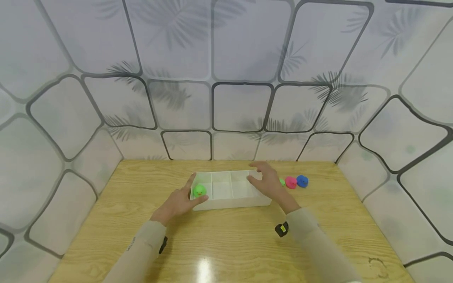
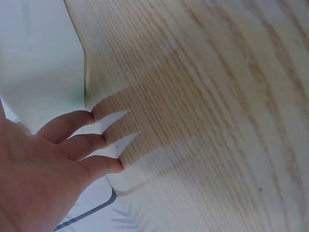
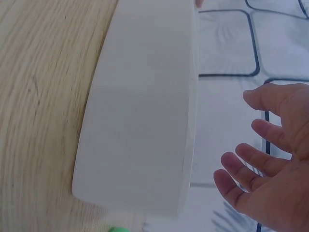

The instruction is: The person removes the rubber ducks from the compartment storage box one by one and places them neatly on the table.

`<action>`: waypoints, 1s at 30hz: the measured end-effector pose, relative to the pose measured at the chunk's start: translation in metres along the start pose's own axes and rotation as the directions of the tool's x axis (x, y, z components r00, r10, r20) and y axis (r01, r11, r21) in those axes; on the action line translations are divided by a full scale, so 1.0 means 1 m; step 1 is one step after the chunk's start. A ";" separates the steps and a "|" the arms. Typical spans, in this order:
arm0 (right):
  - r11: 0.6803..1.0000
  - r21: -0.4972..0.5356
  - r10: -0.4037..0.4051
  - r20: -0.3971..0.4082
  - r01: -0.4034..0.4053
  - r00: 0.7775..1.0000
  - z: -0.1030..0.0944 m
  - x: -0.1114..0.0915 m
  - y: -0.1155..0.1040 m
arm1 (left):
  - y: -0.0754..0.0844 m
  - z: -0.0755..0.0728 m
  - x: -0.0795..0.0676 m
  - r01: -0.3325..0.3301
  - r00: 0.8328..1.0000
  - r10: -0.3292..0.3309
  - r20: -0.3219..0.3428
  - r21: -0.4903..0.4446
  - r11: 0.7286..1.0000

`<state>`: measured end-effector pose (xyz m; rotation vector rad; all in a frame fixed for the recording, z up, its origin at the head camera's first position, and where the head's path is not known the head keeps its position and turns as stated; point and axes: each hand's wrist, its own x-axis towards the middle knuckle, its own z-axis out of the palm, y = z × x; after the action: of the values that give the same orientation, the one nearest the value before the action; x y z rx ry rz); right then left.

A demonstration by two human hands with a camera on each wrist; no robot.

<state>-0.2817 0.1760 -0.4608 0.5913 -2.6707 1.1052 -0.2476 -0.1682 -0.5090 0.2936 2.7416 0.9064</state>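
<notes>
A long white compartment box (image 1: 231, 203) lies across the wooden table, with dividers between its sections. In its leftmost compartment sits a bright green toy duck (image 1: 199, 191). My left hand (image 1: 177, 202) holds the box's left end, thumb at the front rim and index finger along the left side. Three of its fingers (image 2: 79, 145) show in the left wrist view beside the box's end. Over the right end of the box hovers my right hand (image 1: 269, 184), fingers spread and loosely bent. The right wrist view shows this hand (image 3: 275, 164) holding nothing, apart from the box (image 3: 140, 101).
To the right of the box, a pink toy duck (image 1: 291, 182) and a blue one (image 1: 302, 181) stand side by side. Another green toy (image 1: 282, 182) is partly hidden by my right hand. Patterned fabric walls (image 1: 240, 106) enclose the table (image 1: 219, 243) at the back and sides.
</notes>
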 end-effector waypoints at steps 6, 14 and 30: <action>1.000 -0.004 -0.025 0.062 0.025 0.998 0.013 0.001 -0.014 | -0.001 0.000 -0.001 -0.006 1.000 0.006 -0.003 0.008 1.000; 0.999 0.022 -0.039 0.133 0.036 0.990 0.028 0.002 -0.029 | -0.001 0.000 0.001 0.009 1.000 -0.009 -0.006 0.016 1.000; 0.999 0.042 -0.044 0.272 0.034 0.961 0.053 0.000 -0.046 | -0.001 -0.001 0.002 0.011 1.000 -0.011 -0.003 0.011 1.000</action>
<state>-0.2633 0.1089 -0.4689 0.8570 -2.8572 1.1384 -0.2498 -0.1688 -0.5094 0.2786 2.7494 0.8894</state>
